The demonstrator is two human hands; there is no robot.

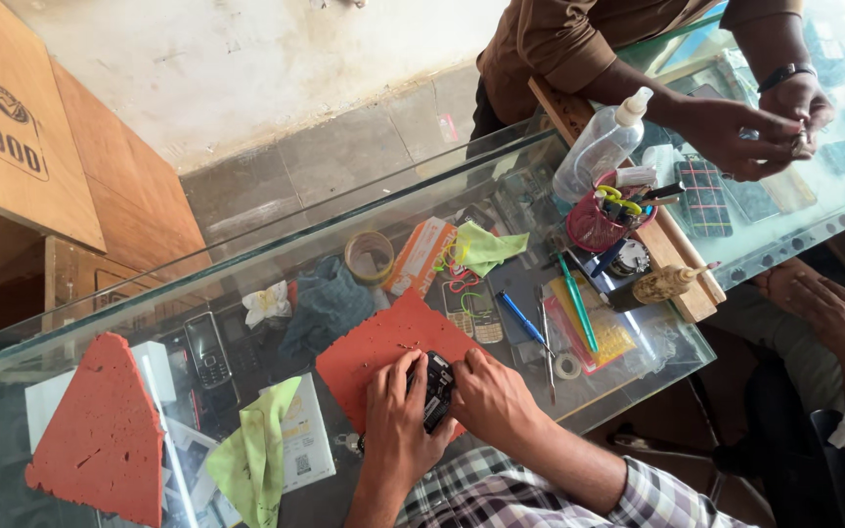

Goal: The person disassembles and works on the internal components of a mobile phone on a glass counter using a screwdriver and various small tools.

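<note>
A small black phone lies on an orange foam mat near the front edge of a glass counter, clamped between the person's two hands. The left hand lies flat on the mat with its fingers together, curling against the phone's left side; the right hand presses in from the other side, fingers bent and thumb at the phone's edge. Both forearms come up from the bottom of the view, the right one in a rolled checked sleeve. Just right of the mat lie a blue pen, a green pen and a small roll of tape. Behind the mat are two keypad phones, a green cloth, an orange box and a larger tape roll. To the left sit a second orange foam piece, another green cloth and more handsets. Farther right, a red cup of tools and a clear spray bottle stand near a wooden strip. Across the counter another person in a brown shirt pinches something small in both hands.
</note>
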